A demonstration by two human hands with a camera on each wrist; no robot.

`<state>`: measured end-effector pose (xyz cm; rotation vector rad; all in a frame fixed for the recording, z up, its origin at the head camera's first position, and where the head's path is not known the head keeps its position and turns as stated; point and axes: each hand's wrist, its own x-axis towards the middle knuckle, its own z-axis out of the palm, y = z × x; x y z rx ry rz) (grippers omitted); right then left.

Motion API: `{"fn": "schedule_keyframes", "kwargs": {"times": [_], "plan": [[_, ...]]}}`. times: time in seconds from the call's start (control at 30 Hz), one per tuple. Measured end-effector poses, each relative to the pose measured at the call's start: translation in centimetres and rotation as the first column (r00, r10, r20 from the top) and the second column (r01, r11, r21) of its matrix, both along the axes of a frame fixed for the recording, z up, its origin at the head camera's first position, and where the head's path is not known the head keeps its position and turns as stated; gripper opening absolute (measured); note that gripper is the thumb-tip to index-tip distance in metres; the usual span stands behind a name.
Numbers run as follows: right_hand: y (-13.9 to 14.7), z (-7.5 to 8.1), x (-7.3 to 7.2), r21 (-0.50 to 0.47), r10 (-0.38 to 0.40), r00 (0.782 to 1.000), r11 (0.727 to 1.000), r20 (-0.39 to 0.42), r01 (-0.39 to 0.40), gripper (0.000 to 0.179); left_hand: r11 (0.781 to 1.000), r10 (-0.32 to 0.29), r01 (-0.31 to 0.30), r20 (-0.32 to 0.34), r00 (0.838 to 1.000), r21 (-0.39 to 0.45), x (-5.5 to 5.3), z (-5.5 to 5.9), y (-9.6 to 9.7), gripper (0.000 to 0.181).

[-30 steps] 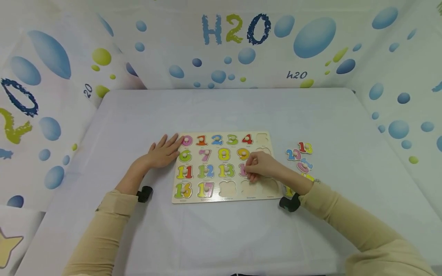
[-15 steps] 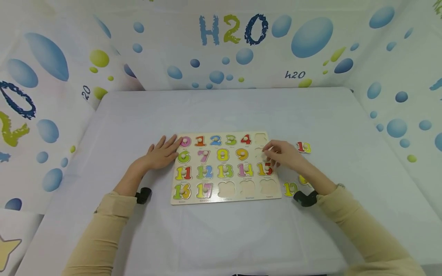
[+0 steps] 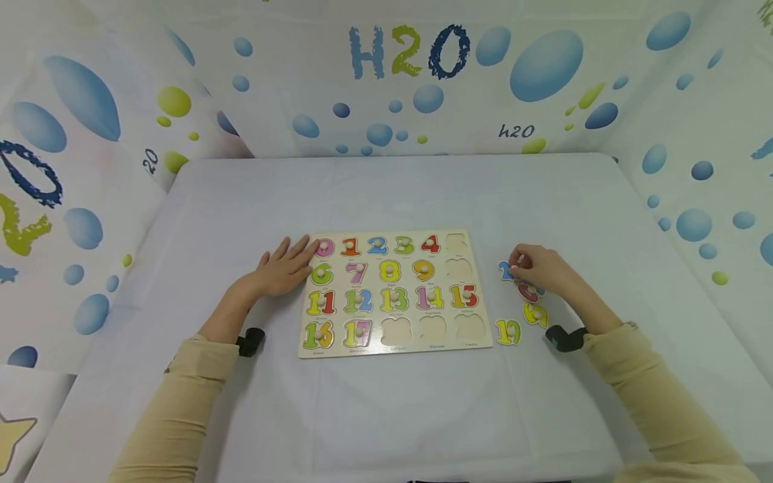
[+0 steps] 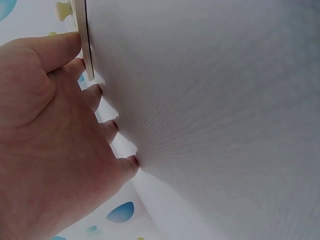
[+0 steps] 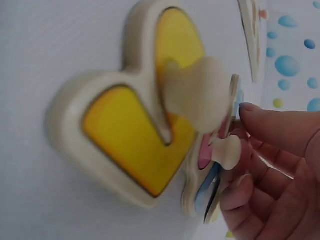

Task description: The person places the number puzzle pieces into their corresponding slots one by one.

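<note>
My left hand [image 3: 280,270] lies with fingers spread at the upper left corner of a wooden number puzzle board [image 3: 374,322]. In the left wrist view its fingertips press the white cloth and the thumb touches the board's edge. Right of the board, my right hand [image 3: 540,270] pinches at the blue-and-pink number 20 piece [image 3: 505,271]; its fingers cover the knob. Under that hand lies a partly covered pink-and-blue piece [image 3: 528,291]. A yellow number piece [image 5: 135,135] with a round knob lies nearer, large in the right wrist view. The red-and-yellow piece is hidden.
A yellow-green two-digit piece [image 3: 508,331] lies by the board's lower right corner. Bare recesses [image 3: 470,327] show in the board's right column and bottom row. The number 15 piece [image 3: 464,296] sits in its recess. A bubble-patterned curtain [image 3: 386,100] stands behind the table.
My right hand has moved right, from over the board to the loose pieces beside it, uncovering the 15 piece. The left hand has stayed at the board's corner.
</note>
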<state>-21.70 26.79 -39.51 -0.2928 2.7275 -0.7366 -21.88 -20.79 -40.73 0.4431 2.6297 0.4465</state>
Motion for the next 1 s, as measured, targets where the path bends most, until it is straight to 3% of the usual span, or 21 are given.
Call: {"fn": "schedule_keyframes", "kwargs": {"times": [0.33,0.43,0.6,0.7,0.8,1.0], "plan": [[-0.1,-0.1,0.2,-0.068,-0.023,0.999,0.997,-0.034,0.021,0.012,1.000,0.002,-0.002,0.011,1.000,-0.005,0.1,0.0,0.0,0.058],[-0.6,0.2,0.8,-0.190,-0.021,0.999,0.981,0.037,0.028,0.013,1.000,0.000,0.000,0.009,1.000,-0.006,0.1,0.0,0.0,0.058],[-2.2,0.3,2.4,-0.360,0.074,0.983,0.933,0.167,-0.009,0.015,1.000,0.000,0.000,0.011,1.000,0.004,0.1,0.2,0.0,0.058],[-3.3,0.0,3.4,-0.380,0.145,0.969,0.923,0.201,-0.060,0.015,1.000,0.002,-0.002,0.018,1.000,0.010,0.1,0.4,0.0,0.057],[-4.2,-0.4,4.3,-0.350,0.198,0.958,0.930,0.207,-0.117,0.016,1.000,0.002,-0.002,0.021,1.000,0.015,0.1,0.6,0.1,0.058],[-5.2,-1.0,5.2,-0.309,0.227,0.946,0.939,0.230,-0.150,0.016,1.000,-0.007,0.007,0.012,1.000,0.006,0.0,0.3,0.2,0.058]]}}
